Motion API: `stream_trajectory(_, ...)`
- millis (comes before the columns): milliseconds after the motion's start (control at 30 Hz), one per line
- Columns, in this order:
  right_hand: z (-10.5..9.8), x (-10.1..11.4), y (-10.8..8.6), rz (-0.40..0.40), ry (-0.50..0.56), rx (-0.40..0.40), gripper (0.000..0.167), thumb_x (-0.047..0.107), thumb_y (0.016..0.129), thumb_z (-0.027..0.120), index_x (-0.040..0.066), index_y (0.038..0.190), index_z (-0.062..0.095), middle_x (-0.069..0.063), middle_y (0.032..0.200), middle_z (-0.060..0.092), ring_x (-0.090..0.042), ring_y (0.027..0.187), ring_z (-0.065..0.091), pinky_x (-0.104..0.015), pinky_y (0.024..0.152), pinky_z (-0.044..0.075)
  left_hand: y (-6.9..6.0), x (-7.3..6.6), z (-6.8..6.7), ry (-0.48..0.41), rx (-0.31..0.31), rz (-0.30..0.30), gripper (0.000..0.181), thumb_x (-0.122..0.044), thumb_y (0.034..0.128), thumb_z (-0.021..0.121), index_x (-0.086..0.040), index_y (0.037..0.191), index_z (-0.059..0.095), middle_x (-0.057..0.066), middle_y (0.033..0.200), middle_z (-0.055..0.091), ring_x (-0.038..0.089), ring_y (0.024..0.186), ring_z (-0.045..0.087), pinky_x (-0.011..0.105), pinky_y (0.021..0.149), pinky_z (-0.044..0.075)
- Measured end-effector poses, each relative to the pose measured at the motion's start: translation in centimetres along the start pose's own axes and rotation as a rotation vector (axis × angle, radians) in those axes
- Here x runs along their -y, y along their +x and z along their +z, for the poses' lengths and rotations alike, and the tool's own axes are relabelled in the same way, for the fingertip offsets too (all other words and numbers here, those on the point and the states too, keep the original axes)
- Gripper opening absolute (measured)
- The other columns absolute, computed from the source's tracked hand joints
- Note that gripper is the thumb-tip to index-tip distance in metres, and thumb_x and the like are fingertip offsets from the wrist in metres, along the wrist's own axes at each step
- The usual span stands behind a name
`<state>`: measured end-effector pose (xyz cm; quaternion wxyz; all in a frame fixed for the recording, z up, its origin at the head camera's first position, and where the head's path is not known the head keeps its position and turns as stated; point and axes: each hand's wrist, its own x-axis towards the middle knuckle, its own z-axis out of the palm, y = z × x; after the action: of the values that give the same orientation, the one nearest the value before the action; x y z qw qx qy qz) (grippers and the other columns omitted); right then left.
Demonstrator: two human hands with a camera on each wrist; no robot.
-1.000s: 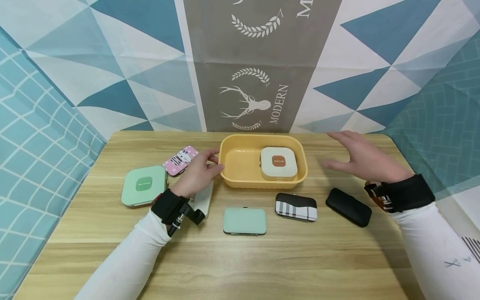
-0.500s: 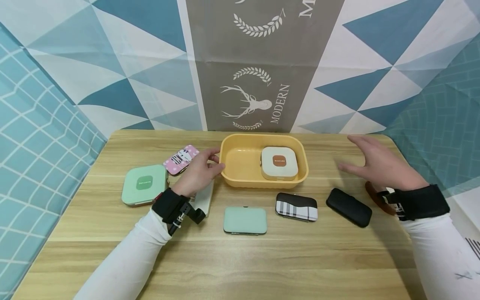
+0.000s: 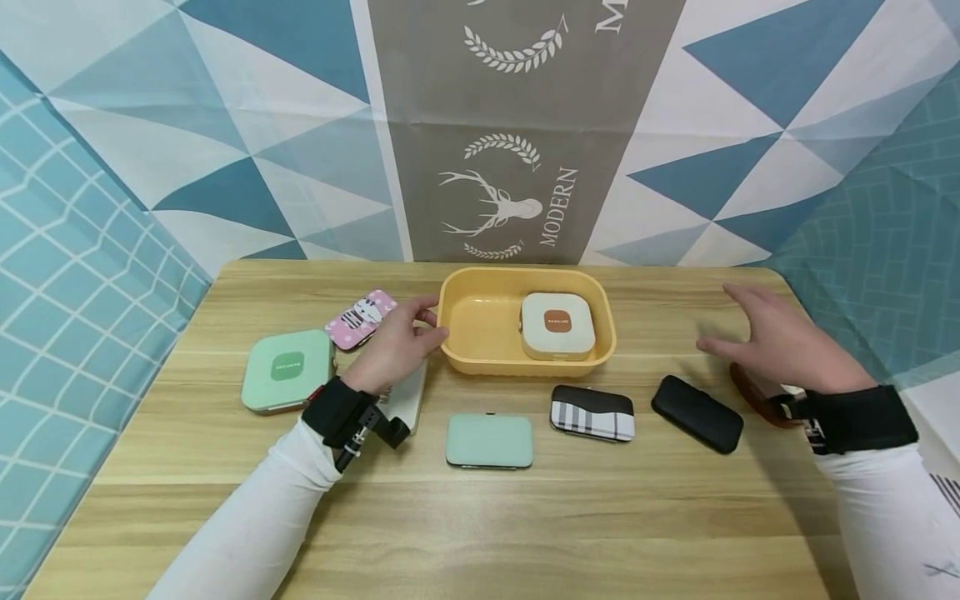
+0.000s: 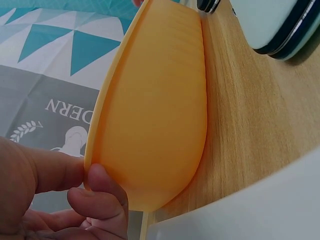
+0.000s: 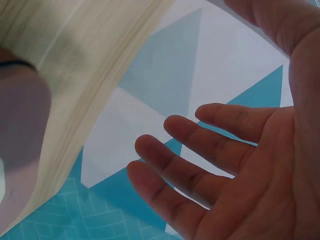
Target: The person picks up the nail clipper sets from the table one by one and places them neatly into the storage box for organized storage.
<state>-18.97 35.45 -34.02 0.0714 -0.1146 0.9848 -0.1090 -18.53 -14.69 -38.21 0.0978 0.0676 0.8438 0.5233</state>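
A yellow plastic basket [image 3: 480,367] stands at the back middle of the table, with a white square manicure case [image 3: 557,325] in its right half. My left hand [image 3: 397,346] pinches the basket's left rim between thumb and fingers; the left wrist view shows this grip on the basket wall [image 4: 155,100]. Off to the right, my right hand [image 3: 783,337] hovers above the table with fingers spread, holding nothing. Under its wrist lies a brown-edged case [image 3: 757,396], mostly hidden in the head view. A pinkish case [image 5: 22,130] shows blurred at the left of the right wrist view.
In front of the basket lie a mint flat case [image 3: 490,442], a plaid-and-black case [image 3: 592,414] and a black case [image 3: 697,414]. To the left are a green square case [image 3: 288,371], a pink patterned case [image 3: 362,319] and a pale case [image 3: 407,400] partly under the left hand.
My right hand has moved right and slightly toward me, away from the basket, with its fingers still spread. The left hand and the basket have stayed in place.
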Motion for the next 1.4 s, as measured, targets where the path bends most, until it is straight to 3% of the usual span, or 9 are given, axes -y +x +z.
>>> stream_trajectory(900, 1.1, -3.4, -2.1, 0.136, 0.008, 0.092, 0.123, 0.061, 0.092, 0.076, -0.021, 0.158, 0.012, -0.052, 0.152, 0.019, -0.069, 0.139, 0.021, -0.081, 0.104, 0.031, 0.1, 0.1, -0.1, 0.003, 0.002, 0.004, 0.056, -0.009, 0.1063, 0.064, 0.001, 0.158, 0.043, 0.016, 0.12, 0.055, 0.027, 0.089, 0.062, 0.024, 0.072, 0.051)
stream_trajectory(1400, 2.1, -5.2, -2.8, 0.167, -0.044, 0.106, 0.128, 0.066, 0.089, 0.077, -0.029, 0.151, 0.018, -0.058, 0.142, 0.025, -0.073, 0.125, 0.035, -0.08, 0.096, 0.04, 0.1, 0.1, -0.1, 0.009, 0.002, -0.006, 0.057, -0.009, 0.1063, 0.064, 0.001, 0.159, 0.043, 0.016, 0.121, 0.055, 0.025, 0.087, 0.06, 0.024, 0.069, 0.05)
